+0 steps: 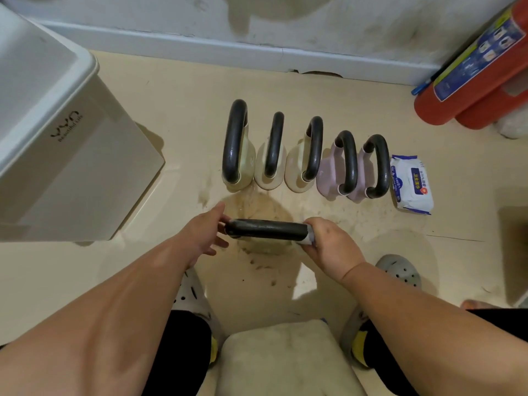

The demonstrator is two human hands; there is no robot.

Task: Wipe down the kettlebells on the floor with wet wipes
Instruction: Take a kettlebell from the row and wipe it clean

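Note:
Directly in front of me stands a kettlebell whose black handle (265, 228) runs left to right; its body is hidden below. My right hand (328, 244) grips the handle's right end with a grey, soiled wet wipe (310, 238) wrapped round it. My left hand (204, 234) touches the handle's left end, fingers relaxed and spread. Behind, several kettlebells stand in a row: a pale green one (243, 164), two cream ones (270, 172), (297, 170) and two pink ones (328, 175), (361, 181), all with black handles. A wet wipe pack (411, 182) lies right of the row.
A white plastic box (57, 155) stands at the left. Red fire extinguishers (471, 81) lie at the back right against the stained wall. My feet in grey clogs (400, 270) flank a beige cushion (285, 358) below me. The floor round the kettlebell shows dirty wet marks.

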